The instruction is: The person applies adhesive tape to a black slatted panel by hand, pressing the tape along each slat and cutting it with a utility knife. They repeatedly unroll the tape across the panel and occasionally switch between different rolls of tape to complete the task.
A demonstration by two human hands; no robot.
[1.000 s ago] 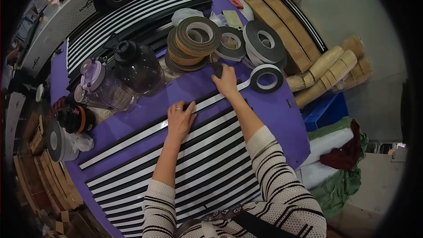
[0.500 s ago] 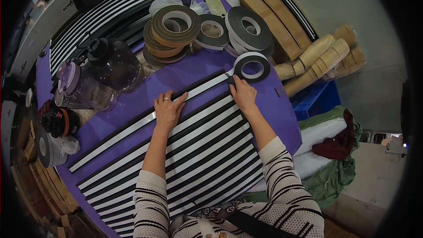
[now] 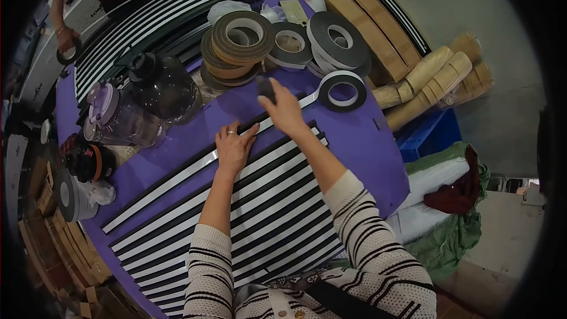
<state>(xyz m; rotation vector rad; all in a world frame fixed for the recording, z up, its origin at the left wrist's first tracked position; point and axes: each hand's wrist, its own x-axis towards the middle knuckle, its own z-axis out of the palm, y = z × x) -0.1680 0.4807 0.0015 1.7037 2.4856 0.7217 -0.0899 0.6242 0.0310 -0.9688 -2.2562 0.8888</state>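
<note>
A long black strip with a white tape face [image 3: 177,184] lies slantwise on the purple table. My left hand [image 3: 234,149] rests on it with fingers stretched out and spread, pressing near its middle. Just above the strip's right part is my right hand [image 3: 284,111], closed around a small dark block [image 3: 266,87] that is blurred by motion; its exact kind I cannot make out. From the strip's right end the white tape runs to a black tape roll [image 3: 342,91] lying flat. Below both hands, several black-and-white strips [image 3: 254,212] lie side by side.
Stacked tape rolls [image 3: 239,38] and grey rolls [image 3: 336,41] stand behind the strip. Two clear jugs [image 3: 165,88] are at the left, near another tape roll [image 3: 66,195]. More strips [image 3: 159,15] lie at the back. Across the table, a co-worker's hand [image 3: 68,41] holds a dark roll.
My right hand has moved left and up from the strip's right end, with the dark block in it. My left hand stays on the strip. The co-worker's hand has shifted left.
</note>
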